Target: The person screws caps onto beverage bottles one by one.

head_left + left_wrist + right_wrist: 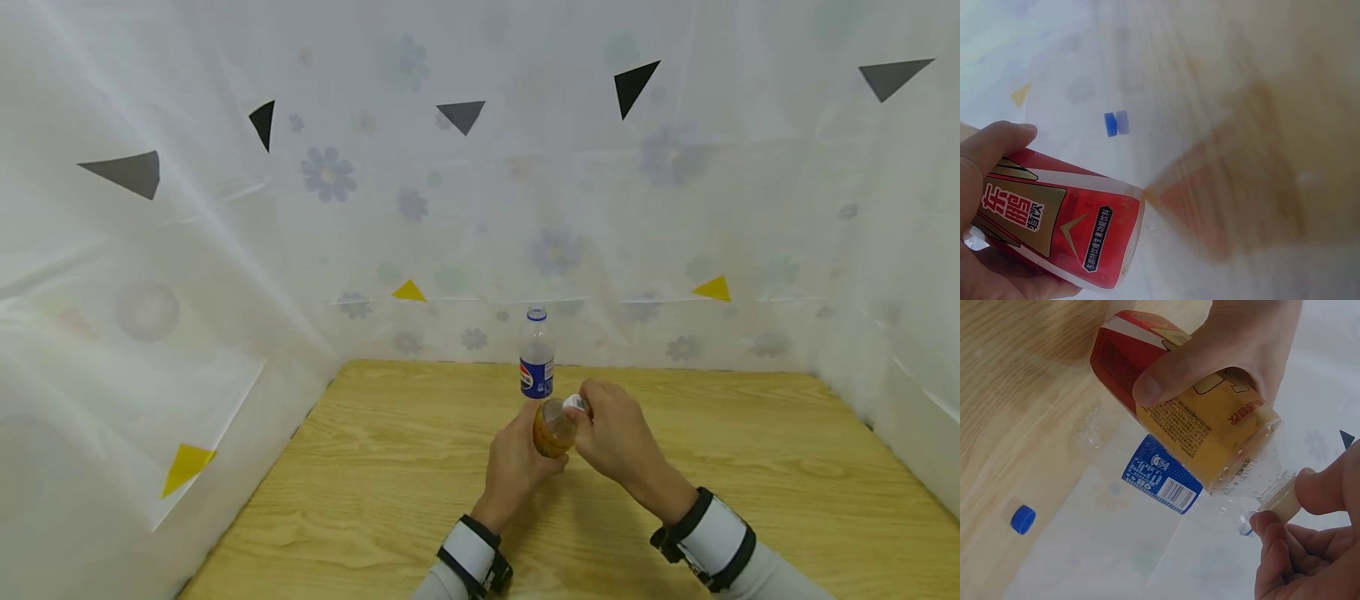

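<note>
Fingers of R hand (618, 437) pinch a round white plastic cap (1284, 501) at the neck of a red-and-gold-labelled plastic bottle (1222, 447); L hand (517, 458) grips its body, prob. to steady it. Behind, an uncapped blue-labelled clear plastic bottle (536, 379) stands upright.

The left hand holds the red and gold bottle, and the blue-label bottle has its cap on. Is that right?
Not quite: the blue-label bottle stands uncapped, as the head view shows. The left hand does hold the red and gold bottle.
</note>
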Demonstrator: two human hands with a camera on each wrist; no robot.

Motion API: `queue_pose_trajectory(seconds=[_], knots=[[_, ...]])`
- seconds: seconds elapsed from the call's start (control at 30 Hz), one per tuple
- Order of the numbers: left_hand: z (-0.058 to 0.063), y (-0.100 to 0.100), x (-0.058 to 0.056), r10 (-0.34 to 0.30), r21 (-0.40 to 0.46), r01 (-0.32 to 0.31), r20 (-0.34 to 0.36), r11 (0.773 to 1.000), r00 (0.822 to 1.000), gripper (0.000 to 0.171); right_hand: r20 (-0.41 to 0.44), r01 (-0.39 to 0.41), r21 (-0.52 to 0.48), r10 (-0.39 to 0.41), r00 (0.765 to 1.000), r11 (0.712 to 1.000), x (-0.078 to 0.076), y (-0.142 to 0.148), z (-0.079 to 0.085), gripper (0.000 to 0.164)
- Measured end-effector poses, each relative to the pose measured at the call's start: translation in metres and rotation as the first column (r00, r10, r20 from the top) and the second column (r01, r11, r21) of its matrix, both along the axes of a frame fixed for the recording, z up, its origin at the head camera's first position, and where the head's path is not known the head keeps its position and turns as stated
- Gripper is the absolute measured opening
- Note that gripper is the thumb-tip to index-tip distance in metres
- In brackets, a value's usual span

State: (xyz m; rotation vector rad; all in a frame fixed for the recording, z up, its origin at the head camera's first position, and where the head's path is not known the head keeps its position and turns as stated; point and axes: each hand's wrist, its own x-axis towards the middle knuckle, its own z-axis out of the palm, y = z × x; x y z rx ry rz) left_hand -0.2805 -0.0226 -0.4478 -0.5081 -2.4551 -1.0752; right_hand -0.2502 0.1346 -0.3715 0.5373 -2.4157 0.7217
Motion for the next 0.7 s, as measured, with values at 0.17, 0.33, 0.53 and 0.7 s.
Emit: queue_pose_trajectory(seconds=[0.17, 0.33, 0.53, 0.7], knots=[[0.001, 0.001, 0.001, 0.001, 0.002, -0.001, 0.006, 1.0, 1.0, 0.08, 0.03, 0.006, 0.005, -0.006, 1.0, 1.0, 0.001, 0.001, 0.001, 0.02], [0.001, 0.001, 0.001, 0.009, -0.008, -0.009, -0.003, 1.0, 1.0, 0.081, 0.075, 0.001, 0.011, -0.002, 0.997, 1.0, 0.004, 0.002, 0.003, 0.012], [0.001, 0.0, 0.0, 0.026, -0.008, -0.026, 0.009, 1.0, 1.0, 0.083, 0.166, 0.003, 0.001, -0.003, 0.986, 1.0, 0.011, 0.005, 0.01, 0.048], [0.0, 0.0, -0.001, 0.031, 0.015, -0.032, 0.03, 0.999, 0.999, 0.083, 0.161, -0.049, -0.011, 0.05, 0.986, 0.999, 0.013, 0.005, 0.013, 0.048]])
